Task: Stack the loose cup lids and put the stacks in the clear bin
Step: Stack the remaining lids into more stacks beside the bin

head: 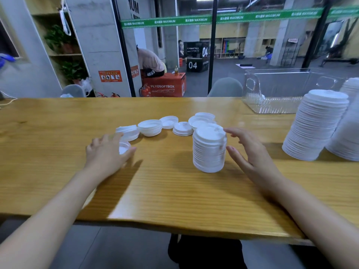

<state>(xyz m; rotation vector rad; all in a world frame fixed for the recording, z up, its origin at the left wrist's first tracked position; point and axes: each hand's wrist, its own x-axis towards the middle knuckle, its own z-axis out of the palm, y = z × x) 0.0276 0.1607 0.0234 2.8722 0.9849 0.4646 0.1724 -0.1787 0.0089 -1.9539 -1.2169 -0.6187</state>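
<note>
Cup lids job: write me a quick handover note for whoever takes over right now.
Left hand: fingers curled round a single lid.
Right hand: open beside the short stack.
Loose lids: several lie behind the short stack.
Done: two tall stacks stand at right, outside the clear bin.
Left: stack the rest, then move all stacks into the bin.

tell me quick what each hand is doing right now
left hand: grips a loose lid between thumb and fingers
right hand: open, fingers straight beside the short lid stack, holding nothing
</note>
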